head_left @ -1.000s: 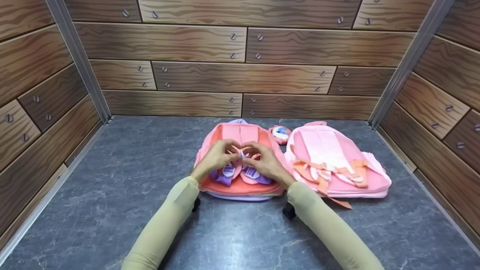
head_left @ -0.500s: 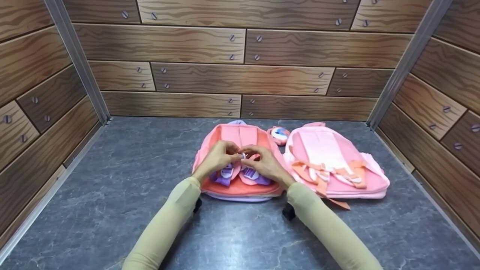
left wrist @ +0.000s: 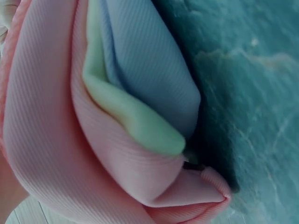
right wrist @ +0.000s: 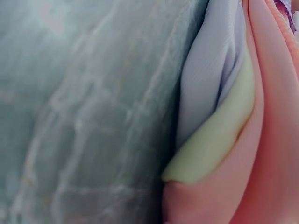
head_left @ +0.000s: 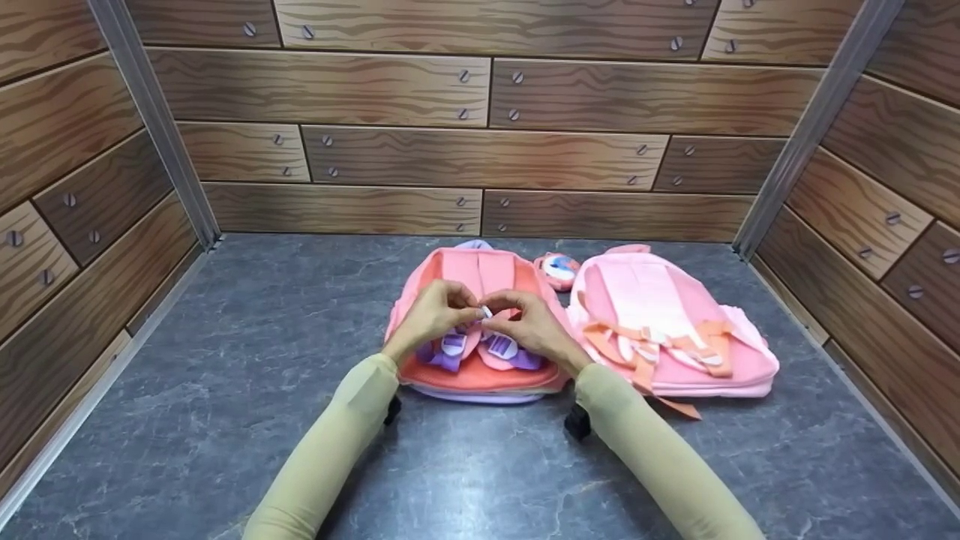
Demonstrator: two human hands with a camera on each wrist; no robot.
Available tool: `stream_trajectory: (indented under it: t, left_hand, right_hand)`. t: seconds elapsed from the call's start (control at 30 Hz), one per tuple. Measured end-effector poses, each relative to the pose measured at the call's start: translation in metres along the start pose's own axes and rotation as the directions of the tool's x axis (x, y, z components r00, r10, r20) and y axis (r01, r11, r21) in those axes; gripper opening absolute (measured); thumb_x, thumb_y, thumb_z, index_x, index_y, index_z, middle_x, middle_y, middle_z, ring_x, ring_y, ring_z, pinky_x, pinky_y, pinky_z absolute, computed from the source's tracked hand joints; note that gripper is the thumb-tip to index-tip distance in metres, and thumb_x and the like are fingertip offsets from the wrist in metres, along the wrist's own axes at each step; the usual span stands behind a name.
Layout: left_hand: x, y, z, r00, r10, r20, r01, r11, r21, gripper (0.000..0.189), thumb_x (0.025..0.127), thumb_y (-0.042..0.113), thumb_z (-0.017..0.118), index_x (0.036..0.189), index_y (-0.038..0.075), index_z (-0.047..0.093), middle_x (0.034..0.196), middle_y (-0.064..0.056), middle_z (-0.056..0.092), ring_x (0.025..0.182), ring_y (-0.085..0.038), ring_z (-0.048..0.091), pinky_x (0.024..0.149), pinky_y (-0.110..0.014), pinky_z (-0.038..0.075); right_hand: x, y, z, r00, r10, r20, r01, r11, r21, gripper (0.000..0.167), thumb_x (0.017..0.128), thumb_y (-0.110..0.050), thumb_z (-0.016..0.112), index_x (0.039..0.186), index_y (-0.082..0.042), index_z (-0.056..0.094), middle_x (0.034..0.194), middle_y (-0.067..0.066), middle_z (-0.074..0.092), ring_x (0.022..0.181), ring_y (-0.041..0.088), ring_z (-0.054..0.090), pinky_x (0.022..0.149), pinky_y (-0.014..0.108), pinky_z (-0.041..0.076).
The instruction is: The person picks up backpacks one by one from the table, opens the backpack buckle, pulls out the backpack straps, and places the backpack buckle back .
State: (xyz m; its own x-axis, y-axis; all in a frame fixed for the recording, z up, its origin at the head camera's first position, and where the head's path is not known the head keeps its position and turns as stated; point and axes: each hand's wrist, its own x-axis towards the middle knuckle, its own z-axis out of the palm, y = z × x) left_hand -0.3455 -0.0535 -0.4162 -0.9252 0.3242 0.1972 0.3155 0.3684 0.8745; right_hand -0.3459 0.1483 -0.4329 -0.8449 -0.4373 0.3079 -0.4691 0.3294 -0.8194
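Observation:
A coral backpack (head_left: 495, 380) lies back panel up, its shoulder straps folded in over the middle. My left hand (head_left: 437, 309) and right hand (head_left: 529, 319) meet above it, thumbs and fingertips pinching a small white buckle (head_left: 487, 312) from either side. The fingers hide most of that piece. Just below the hands, purple webbing (head_left: 448, 358) runs through a white strap adjuster (head_left: 453, 344), with a matching one at its right. In the left wrist view the bag's side (left wrist: 112, 163) shows pink, green and blue folds; the right wrist view shows its other side (right wrist: 275, 116).
A pink backpack (head_left: 675, 300) with orange straps lies against the right side of the coral one. Between their tops sits a small round coral charm (head_left: 558, 271). Wood-patterned walls (head_left: 405, 154) enclose the grey marbled table (head_left: 285, 322) on three sides.
Both hands stay almost in place over the coral backpack. The white buckle between the fingertips turns slightly and shows a little more. The bags have not moved.

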Motion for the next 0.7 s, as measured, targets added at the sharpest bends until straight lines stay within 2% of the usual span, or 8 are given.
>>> stream_trajectory:
  t: [0.1, 0.23, 0.33, 0.43, 0.57, 0.7]
  left_hand:
    - [-0.0002, -0.0002, -0.0008, 1.0, -0.01, 0.017, 0.01, 1.0, -0.014, 0.011, 0.085, 0.012, 0.075, 0.089, 0.003, 0.07, 0.077, -0.006, 0.07, 0.065, -0.013, 0.064, 0.06, -0.024, 0.053]
    - [-0.0002, 0.0006, -0.001, 0.999, -0.021, 0.032, 0.021, 1.0, -0.012, 0.013, 0.085, 0.015, 0.076, 0.09, 0.004, 0.072, 0.079, -0.007, 0.071, 0.065, -0.013, 0.064, 0.06, -0.025, 0.055]
    - [0.0003, 0.001, -0.0003, 0.999, -0.009, 0.038, 0.009, 1.0, 0.018, 0.013, 0.086, 0.018, 0.075, 0.089, 0.006, 0.074, 0.08, -0.006, 0.072, 0.064, -0.012, 0.062, 0.059, -0.023, 0.052]
    - [0.001, 0.0014, 0.0007, 0.999, 0.003, 0.042, -0.005, 0.999, 0.036, 0.013, 0.087, 0.019, 0.074, 0.088, 0.006, 0.075, 0.078, -0.005, 0.071, 0.062, -0.01, 0.059, 0.057, -0.02, 0.048]
    - [0.0017, 0.0032, 0.0016, 0.999, -0.002, 0.034, 0.002, 1.0, 0.002, 0.015, 0.089, 0.02, 0.072, 0.085, 0.006, 0.074, 0.073, -0.003, 0.067, 0.061, -0.01, 0.055, 0.054, -0.019, 0.044]
    - [0.0021, 0.0049, 0.0015, 1.0, -0.013, 0.015, 0.013, 0.999, -0.043, 0.017, 0.09, 0.021, 0.071, 0.084, 0.006, 0.072, 0.072, -0.003, 0.064, 0.061, -0.011, 0.055, 0.053, -0.02, 0.043]
  right_hand:
    - [0.0005, -0.0012, -0.0008, 1.0, 0.008, -0.001, -0.008, 1.0, -0.001, 0.03, 0.085, -0.015, 0.076, 0.113, -0.009, 0.07, 0.11, 0.006, 0.072, 0.099, 0.015, 0.063, 0.08, 0.028, 0.051]
    - [0.0011, -0.002, -0.0031, 1.0, 0.02, -0.013, -0.02, 1.0, -0.006, 0.03, 0.085, -0.013, 0.075, 0.113, -0.008, 0.07, 0.109, 0.008, 0.071, 0.1, 0.017, 0.062, 0.082, 0.028, 0.051]
    - [0.0009, -0.0026, -0.0045, 1.0, 0.019, -0.015, -0.019, 1.0, -0.011, 0.03, 0.084, -0.011, 0.075, 0.113, -0.007, 0.07, 0.109, 0.011, 0.071, 0.102, 0.022, 0.062, 0.083, 0.028, 0.052]
    - [0.0011, -0.0038, -0.0045, 1.0, 0.019, -0.017, -0.02, 1.0, -0.012, 0.029, 0.085, -0.01, 0.075, 0.113, -0.006, 0.069, 0.109, 0.012, 0.07, 0.102, 0.025, 0.061, 0.078, 0.026, 0.053]
    - [0.0023, -0.0065, -0.0043, 0.999, 0.031, -0.042, -0.032, 0.999, -0.012, 0.027, 0.086, -0.012, 0.074, 0.112, -0.007, 0.069, 0.108, 0.01, 0.07, 0.101, 0.024, 0.061, 0.074, 0.027, 0.054]
    - [0.004, -0.0085, -0.0053, 0.997, 0.022, -0.068, -0.024, 0.999, -0.025, 0.028, 0.085, -0.013, 0.075, 0.112, -0.007, 0.069, 0.109, 0.009, 0.07, 0.102, 0.021, 0.061, 0.082, 0.03, 0.053]
